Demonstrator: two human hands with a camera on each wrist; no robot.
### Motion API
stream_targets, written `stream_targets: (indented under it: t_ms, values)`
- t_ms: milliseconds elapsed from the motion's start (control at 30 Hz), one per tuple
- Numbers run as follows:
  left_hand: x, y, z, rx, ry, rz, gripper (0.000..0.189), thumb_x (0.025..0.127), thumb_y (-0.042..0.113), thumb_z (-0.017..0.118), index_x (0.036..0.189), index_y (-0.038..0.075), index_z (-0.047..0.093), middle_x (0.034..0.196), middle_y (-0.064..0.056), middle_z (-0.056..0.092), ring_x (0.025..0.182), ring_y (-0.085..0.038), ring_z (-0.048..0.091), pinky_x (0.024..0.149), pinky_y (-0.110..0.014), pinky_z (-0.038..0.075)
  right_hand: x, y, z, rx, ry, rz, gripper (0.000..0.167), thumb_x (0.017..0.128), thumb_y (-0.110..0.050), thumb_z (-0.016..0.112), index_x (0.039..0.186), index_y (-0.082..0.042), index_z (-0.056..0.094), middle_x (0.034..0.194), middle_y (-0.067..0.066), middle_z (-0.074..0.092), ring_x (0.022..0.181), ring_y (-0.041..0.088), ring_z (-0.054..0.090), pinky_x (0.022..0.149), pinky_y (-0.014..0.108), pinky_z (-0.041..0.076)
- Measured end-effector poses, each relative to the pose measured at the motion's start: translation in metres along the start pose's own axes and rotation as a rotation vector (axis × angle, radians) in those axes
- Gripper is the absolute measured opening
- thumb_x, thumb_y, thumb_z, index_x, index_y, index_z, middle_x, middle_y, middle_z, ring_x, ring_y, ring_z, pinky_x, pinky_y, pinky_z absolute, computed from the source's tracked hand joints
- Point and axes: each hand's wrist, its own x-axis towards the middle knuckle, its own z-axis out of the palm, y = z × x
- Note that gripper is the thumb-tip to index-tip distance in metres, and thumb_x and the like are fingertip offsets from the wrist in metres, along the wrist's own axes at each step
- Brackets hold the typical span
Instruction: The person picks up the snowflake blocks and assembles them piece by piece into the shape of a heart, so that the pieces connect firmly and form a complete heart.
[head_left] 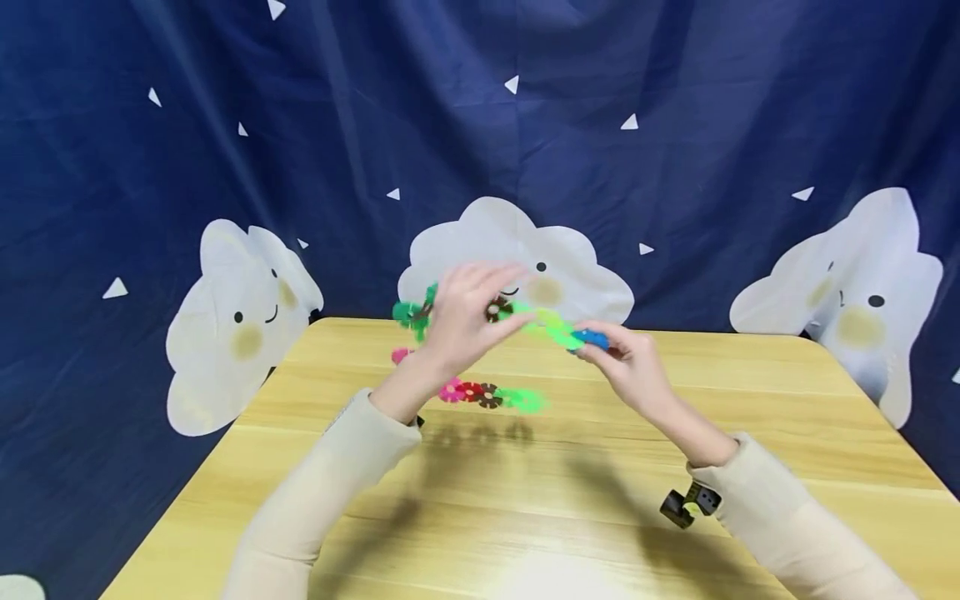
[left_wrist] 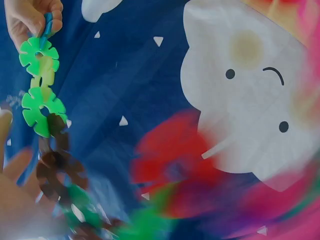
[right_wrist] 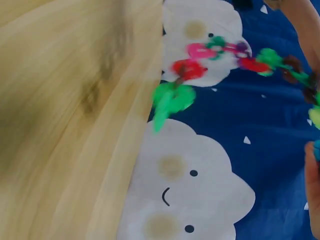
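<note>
A chain of interlocking plastic snowflake discs hangs in the air above the table. My right hand (head_left: pixel 630 362) pinches a blue disc (head_left: pixel 591 338) at one end, next to bright green discs (left_wrist: pixel 39 55) and a yellow one (left_wrist: pixel 46 70). Blurred by motion, my left hand (head_left: pixel 465 321) is over the middle of the chain, fingers extended and thumb apart, near a brown disc (head_left: pixel 498 309). It hides part of the chain in the head view. The free end droops lower, with pink, red disc (head_left: pixel 470 392) and brown pieces before a blurred light green disc (head_left: pixel 528 401).
The wooden table (head_left: pixel 570 492) lies below both hands, with shadows on it. A dark blue curtain (head_left: pixel 450 125) with white clouds hangs behind its far edge. A black wrist device (head_left: pixel 690 504) is at the right cuff.
</note>
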Motion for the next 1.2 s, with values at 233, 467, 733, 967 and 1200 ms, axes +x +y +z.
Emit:
stream_targets:
  t_ms: [233, 467, 733, 967, 1200]
  values:
    - [-0.022, 0.002, -0.01, -0.027, 0.603, 0.034, 0.034, 0.072, -0.005, 0.063, 0.105, 0.001, 0.059, 0.118, -0.021, 0.048, 0.115, -0.036, 0.039, 0.102, -0.054, 0.018, -0.001, 0.0, -0.01, 0.332, 0.302, 0.107, 0.022, 0.079, 0.019, 0.056, 0.099, 0.009, 0.061, 0.078, -0.005, 0.068, 0.067, 0.004, 0.063, 0.063, 0.015, 0.05]
    - [-0.053, 0.007, -0.005, -0.318, 0.266, -0.449, 0.067, 0.077, 0.0, 0.062, 0.135, 0.002, 0.029, 0.138, -0.017, 0.024, 0.127, -0.028, 0.022, 0.103, -0.047, 0.025, 0.009, -0.01, -0.009, 0.619, 0.546, 0.164, 0.026, 0.08, 0.017, 0.055, 0.098, 0.001, 0.063, 0.079, 0.007, 0.07, 0.071, 0.014, 0.067, 0.064, 0.021, 0.053]
    - [-0.055, 0.006, 0.019, -0.92, -0.087, -0.918, 0.075, 0.088, 0.01, 0.057, 0.145, 0.011, 0.009, 0.145, -0.017, 0.025, 0.13, -0.03, 0.032, 0.102, -0.05, 0.031, 0.008, -0.026, 0.001, 0.942, 0.626, 0.269, 0.02, 0.084, 0.012, 0.054, 0.1, 0.001, 0.059, 0.077, 0.012, 0.067, 0.07, 0.019, 0.066, 0.066, 0.022, 0.053]
    - [-0.046, 0.023, 0.027, -1.091, -0.021, -0.776, 0.043, 0.092, 0.003, 0.049, 0.133, 0.001, 0.034, 0.13, -0.018, 0.048, 0.116, -0.033, 0.05, 0.092, -0.038, 0.045, -0.001, -0.034, 0.01, 1.029, 0.642, 0.302, 0.021, 0.086, 0.008, 0.053, 0.104, -0.002, 0.054, 0.081, 0.011, 0.066, 0.074, 0.016, 0.066, 0.067, 0.021, 0.053]
    - [-0.036, 0.041, 0.024, -1.127, 0.091, -0.727, 0.04, 0.089, -0.003, 0.052, 0.127, -0.002, 0.037, 0.125, -0.021, 0.052, 0.109, -0.031, 0.056, 0.09, -0.037, 0.046, -0.011, -0.043, 0.019, 0.889, 0.515, 0.33, 0.019, 0.093, -0.002, 0.045, 0.111, -0.009, 0.041, 0.085, 0.002, 0.062, 0.082, 0.011, 0.062, 0.068, 0.019, 0.051]
